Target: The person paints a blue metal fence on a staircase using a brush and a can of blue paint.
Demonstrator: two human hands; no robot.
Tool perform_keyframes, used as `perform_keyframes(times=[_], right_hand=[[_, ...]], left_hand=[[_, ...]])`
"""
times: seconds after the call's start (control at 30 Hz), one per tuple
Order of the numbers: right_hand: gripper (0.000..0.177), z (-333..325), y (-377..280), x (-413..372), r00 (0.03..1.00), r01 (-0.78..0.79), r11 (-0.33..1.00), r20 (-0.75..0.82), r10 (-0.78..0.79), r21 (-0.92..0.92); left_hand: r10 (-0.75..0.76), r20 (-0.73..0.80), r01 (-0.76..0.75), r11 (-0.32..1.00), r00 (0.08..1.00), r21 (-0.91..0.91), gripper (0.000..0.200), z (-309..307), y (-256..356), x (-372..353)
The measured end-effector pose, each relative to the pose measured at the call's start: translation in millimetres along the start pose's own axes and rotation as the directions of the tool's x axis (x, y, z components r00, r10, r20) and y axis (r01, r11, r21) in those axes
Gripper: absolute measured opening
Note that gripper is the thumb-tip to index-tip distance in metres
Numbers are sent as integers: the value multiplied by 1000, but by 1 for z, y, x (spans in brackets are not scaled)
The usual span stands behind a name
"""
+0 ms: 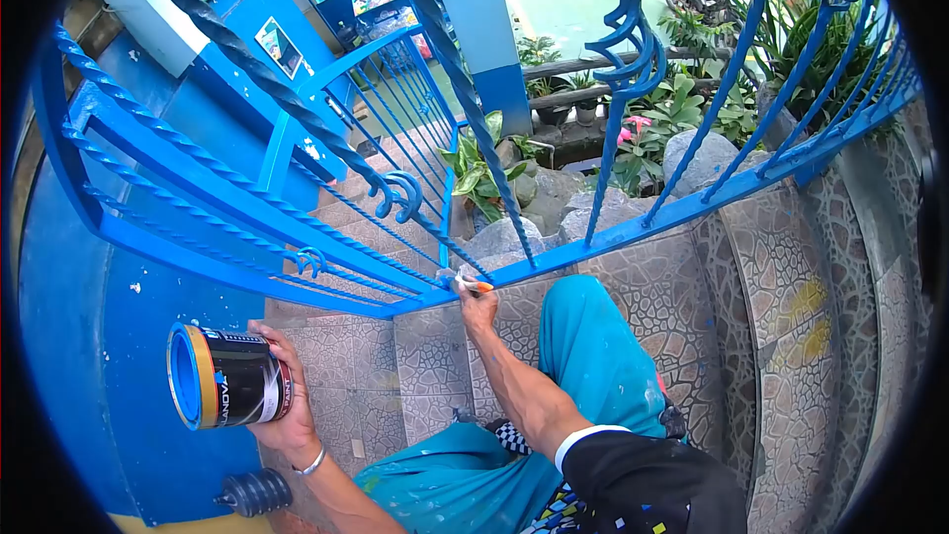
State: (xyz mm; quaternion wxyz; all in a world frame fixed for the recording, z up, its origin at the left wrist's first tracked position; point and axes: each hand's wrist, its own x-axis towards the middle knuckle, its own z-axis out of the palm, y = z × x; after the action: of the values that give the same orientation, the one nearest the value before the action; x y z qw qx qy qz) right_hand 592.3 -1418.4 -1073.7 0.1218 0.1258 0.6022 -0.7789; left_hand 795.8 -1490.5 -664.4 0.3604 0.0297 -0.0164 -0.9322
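Note:
My left hand (289,424) is wrapped around a paint can (247,378), black with a gold band near its rim. The can is tipped on its side in the view, and blue shows inside its mouth. At the lower rail of the blue metal railing (539,264), my right hand (479,310) is closed on a paintbrush (476,286), of which a white and orange part shows. The bristles are mostly hidden, close to or against the rail near the corner where two railing sections meet.
Stone-patterned steps (781,316) curve away on the right, with yellow stains. A dark ribbed object (255,493) lies at lower left beside a blue wall (168,435). Beyond the bars are rocks (554,193), plants (672,124) and a lower stair with its own railing.

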Motion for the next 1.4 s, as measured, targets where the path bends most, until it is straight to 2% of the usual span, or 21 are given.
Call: perform_keyframes(times=[0.1, 0.17, 0.27, 0.4, 0.5, 0.63, 0.67, 0.77, 0.87, 0.97, 1.0, 1.1, 1.23, 1.33, 1.4], right_hand=[[32, -11, -7, 2, 997, -38, 993, 65, 31, 110], [31, -24, -36, -13, 991, -75, 981, 119, 53, 182], [30, -30, -48, -25, 999, -25, 973, 40, 16, 230], [31, -19, -33, -22, 997, 55, 998, -48, -55, -10], [32, -7, -34, -23, 1000, -7, 998, -14, 8, 56], [32, -7, -65, -44, 996, -23, 984, 88, 7, 178], [34, -8, -71, -52, 995, -6, 970, 100, -19, 244], [33, -17, -86, -65, 993, 11, 957, 112, -46, 291], [34, -15, -95, -64, 1000, 23, 964, -10, -21, 264], [33, -4, -87, -54, 998, 56, 983, -23, -53, 173], [34, -1, -83, -51, 999, 49, 990, 7, -51, 134], [34, 8, -96, -63, 991, 46, 981, 111, -68, 190], [34, -6, -123, -81, 986, 15, 960, 157, -61, 280], [33, -13, -117, -69, 989, 113, 936, 55, -139, 334], [33, -11, -104, -59, 994, 102, 965, 3, -105, 244]], left_hand=[[2, 1, -2, 1000, 1000, 3, 88, -1, 3, -2], [-3, -2, 3, 1000, 1000, -13, 87, -2, 6, -2], [-11, 3, 11, 1000, 1000, -24, 87, -3, 8, 0], [-4, -2, 3, 1000, 1000, -20, 87, -1, 3, 0], [-16, -7, 16, 1000, 1000, -14, 87, 0, 2, -2], [-14, -13, 14, 1000, 1000, -21, 85, -2, 4, 1], [-11, -11, 10, 1000, 1000, -20, 84, -1, 5, 0], [-13, -13, 12, 999, 1000, -36, 82, -1, 5, 0], [-13, -6, 13, 1000, 1000, -18, 81, -1, 3, 1], [-8, -15, 8, 1000, 1000, -14, 80, 0, 0, 0], [-5, -15, 4, 1000, 1000, -12, 80, 1, 0, -1], [4, -12, -4, 1000, 1000, -7, 81, 0, 0, -1], [5, -13, -6, 1000, 1000, -19, 81, -2, 5, 1], [16, -14, -17, 1000, 1000, -17, 81, -1, 4, 1], [19, -10, -19, 1000, 1000, -10, 81, 0, 2, -1]])
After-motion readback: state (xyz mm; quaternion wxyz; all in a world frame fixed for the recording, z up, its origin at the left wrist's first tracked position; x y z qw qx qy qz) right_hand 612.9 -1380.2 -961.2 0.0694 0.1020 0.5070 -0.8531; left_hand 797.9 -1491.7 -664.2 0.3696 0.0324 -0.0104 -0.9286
